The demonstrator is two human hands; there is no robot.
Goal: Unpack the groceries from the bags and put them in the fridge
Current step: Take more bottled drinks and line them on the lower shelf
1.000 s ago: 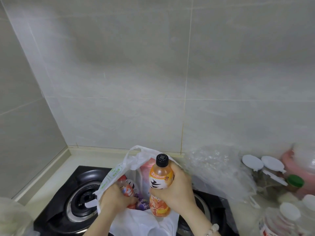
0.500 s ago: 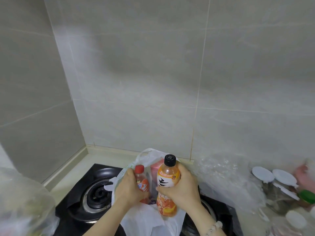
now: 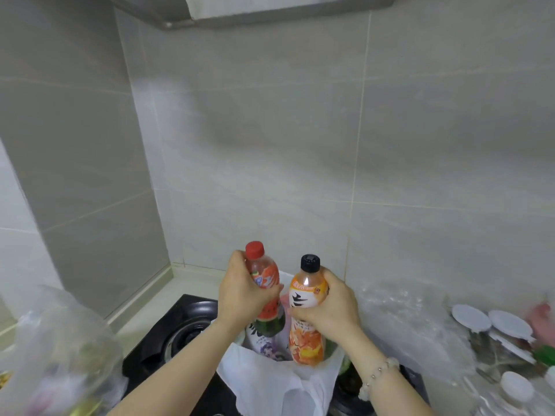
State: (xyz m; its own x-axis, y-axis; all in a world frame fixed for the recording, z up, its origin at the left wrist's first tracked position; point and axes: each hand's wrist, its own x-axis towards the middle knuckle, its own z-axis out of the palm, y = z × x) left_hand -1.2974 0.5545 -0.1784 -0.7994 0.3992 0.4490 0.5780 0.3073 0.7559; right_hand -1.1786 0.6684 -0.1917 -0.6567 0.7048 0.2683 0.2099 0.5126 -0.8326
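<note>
My left hand (image 3: 244, 291) grips a red-capped watermelon drink bottle (image 3: 268, 277), held upright above a white plastic bag (image 3: 288, 382). My right hand (image 3: 330, 307) grips an orange juice bottle (image 3: 306, 295) with a black cap, upright beside the red one. Both bottles hang just over the bag's mouth. Inside the bag another bottle with a purple and white label (image 3: 264, 346) shows. The bag sits on a black gas stove (image 3: 180, 334).
A clear bag of groceries (image 3: 60, 355) is at the lower left. A crumpled clear plastic bag (image 3: 408, 322) lies right of the stove, with white-lidded jars (image 3: 492, 328) beyond. Tiled walls form a corner behind; a range hood (image 3: 270, 7) hangs overhead.
My left hand has lifted the red-capped bottle out of the bag to the height of the orange bottle. The view has tilted upward and the hood has come into view.
</note>
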